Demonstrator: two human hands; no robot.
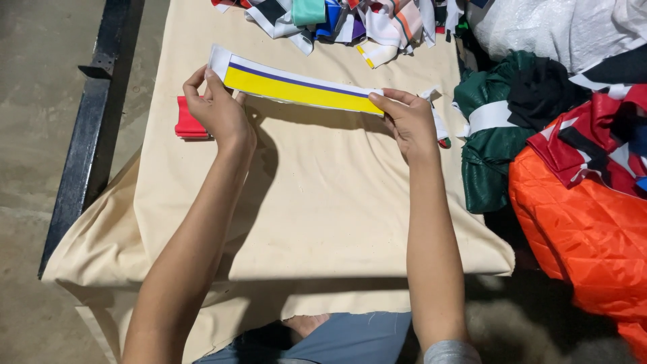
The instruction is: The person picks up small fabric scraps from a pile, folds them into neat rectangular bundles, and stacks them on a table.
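Hands (219, 108) (408, 121) pinch yellow strip (296, 89) ends (arms outstretched).

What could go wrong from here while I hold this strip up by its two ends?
The yellow strip is pinched only at its ends by the left hand and right hand, so the middle might sag or twist. The red piece lies at the edge of the cream cloth, beside the left hand; a nudge could push it off. The pile of scraps sits close behind the strip, so the strip could get mixed in if dropped.
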